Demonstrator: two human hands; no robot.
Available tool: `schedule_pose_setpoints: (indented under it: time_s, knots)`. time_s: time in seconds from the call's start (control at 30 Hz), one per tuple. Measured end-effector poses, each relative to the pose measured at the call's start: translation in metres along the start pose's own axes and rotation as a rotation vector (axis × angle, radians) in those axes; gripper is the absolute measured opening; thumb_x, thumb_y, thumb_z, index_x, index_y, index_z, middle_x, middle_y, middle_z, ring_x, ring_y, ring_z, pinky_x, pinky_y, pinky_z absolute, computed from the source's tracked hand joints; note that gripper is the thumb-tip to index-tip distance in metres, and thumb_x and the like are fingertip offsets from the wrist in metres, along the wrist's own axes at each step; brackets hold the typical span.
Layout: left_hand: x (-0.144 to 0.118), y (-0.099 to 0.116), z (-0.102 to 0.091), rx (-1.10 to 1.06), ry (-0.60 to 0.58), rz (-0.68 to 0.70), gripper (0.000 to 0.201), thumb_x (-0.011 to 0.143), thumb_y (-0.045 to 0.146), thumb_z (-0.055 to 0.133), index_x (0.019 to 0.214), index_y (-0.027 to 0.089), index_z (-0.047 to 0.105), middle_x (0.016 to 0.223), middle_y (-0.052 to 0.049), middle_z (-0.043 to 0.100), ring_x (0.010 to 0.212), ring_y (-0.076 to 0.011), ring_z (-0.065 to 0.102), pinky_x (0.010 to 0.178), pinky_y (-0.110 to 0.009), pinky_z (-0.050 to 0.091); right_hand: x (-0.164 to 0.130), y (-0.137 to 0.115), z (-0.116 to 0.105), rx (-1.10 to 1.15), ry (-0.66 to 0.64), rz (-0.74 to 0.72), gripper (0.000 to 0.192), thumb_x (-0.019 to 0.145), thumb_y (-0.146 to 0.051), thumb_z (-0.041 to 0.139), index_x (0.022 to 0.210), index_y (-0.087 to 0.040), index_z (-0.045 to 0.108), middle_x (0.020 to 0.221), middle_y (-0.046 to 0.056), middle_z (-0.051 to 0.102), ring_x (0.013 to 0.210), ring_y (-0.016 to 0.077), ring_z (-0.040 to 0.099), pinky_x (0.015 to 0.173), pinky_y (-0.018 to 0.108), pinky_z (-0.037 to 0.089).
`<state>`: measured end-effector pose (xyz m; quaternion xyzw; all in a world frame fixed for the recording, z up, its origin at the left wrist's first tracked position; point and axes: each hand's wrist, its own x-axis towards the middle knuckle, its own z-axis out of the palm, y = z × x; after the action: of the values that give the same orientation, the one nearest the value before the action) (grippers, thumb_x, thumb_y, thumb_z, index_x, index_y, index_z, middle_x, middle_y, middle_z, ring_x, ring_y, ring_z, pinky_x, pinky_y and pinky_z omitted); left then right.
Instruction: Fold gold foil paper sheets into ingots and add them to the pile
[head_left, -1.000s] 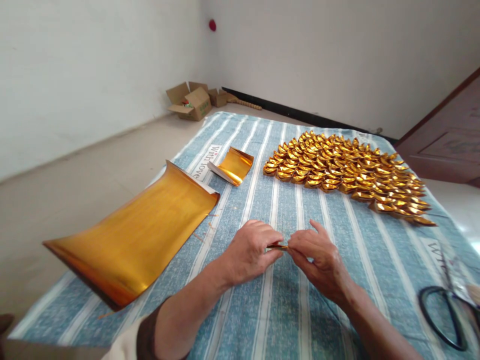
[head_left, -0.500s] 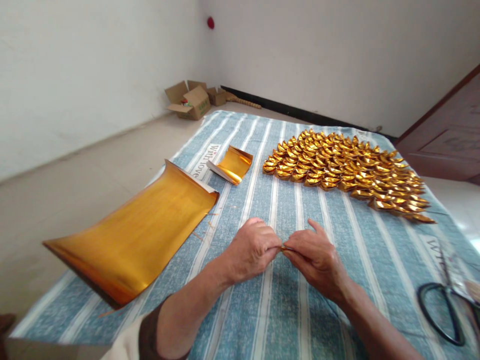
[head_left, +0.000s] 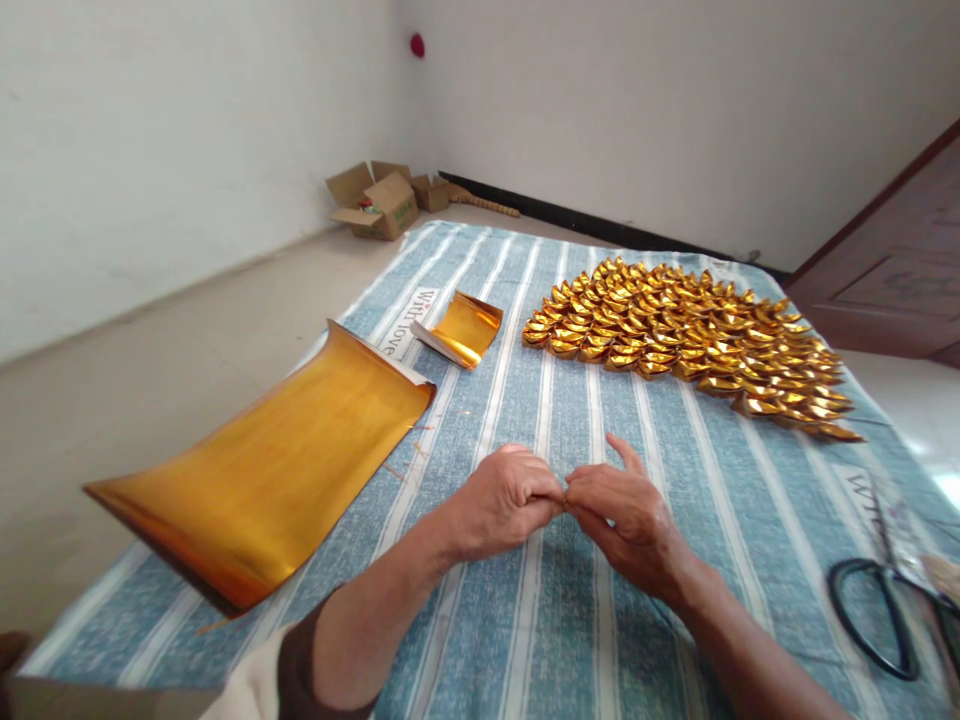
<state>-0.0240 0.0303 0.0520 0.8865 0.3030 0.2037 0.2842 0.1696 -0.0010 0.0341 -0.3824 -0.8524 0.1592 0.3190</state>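
Above the striped cloth (head_left: 517, 590), my left hand (head_left: 506, 500) and my right hand (head_left: 626, 515) meet at their fingertips. Both are closed in a pinch on a small piece of gold foil paper (head_left: 564, 500), almost wholly hidden by the fingers. One finger of my right hand sticks up, away from the pinch. To the left lies a large stack of gold foil sheets (head_left: 277, 460) with curled edges. Beyond it is a smaller curled piece of gold foil paper (head_left: 465, 328). Many folded gold paper ingots (head_left: 675, 335) stand packed together at the far right of the cloth.
Scissors with black handles (head_left: 874, 600) lie at the right edge of the cloth. Thin gold scraps (head_left: 420, 445) are scattered beside the large stack. Past the far end, an open cardboard box (head_left: 382, 205) sits on the floor by the wall.
My fingertips have closed further over the gold foil paper, and less of it shows. The whole view has shifted slightly; the other things stay in place.
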Motion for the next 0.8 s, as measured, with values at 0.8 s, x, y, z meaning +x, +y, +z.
schedule_pose_setpoints:
  time_s: [0.8]
  knots:
    - [0.0003,-0.0014,-0.0051,-0.332,-0.079,-0.267,0.018,0.082,0.017,0.053,0.071,0.014,0.067,0.063,0.002,0.058,0.064,-0.0107,0.054,0.062,-0.022,0.038,-0.0031,0.0084,0.0021,0.401,-0.078,0.356,0.024,0.088,-0.028,0.055,0.069,-0.021,0.067,0.058,-0.004,0.06,0.055,0.0106,0.055,0.075,0.033,0.051]
